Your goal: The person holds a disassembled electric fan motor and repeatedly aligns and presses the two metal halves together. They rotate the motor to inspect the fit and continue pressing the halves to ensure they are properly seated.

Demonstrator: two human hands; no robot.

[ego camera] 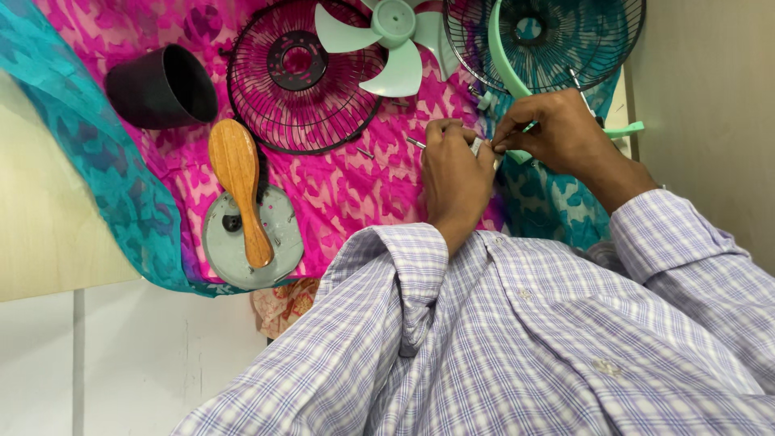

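My left hand (452, 173) and my right hand (553, 129) meet over a pink and teal cloth (355, 194), fingertips pinched together on a small light-coloured part (484, 148) that is mostly hidden. A mint green ring (502, 64) of a fan guard lies under my right hand. Beyond it rests a teal wire fan grille (581, 40). A dark wire grille (299, 81) and a mint fan blade (391, 44) lie further left. Loose screws (416, 143) sit on the cloth near my left hand.
A wooden brush (238, 186) rests on a round grey plate (250, 242) at the left. A black cup-shaped part (161, 87) lies on its side behind it. A pale wall (710, 97) stands at the right; white floor tiles (121, 355) show below.
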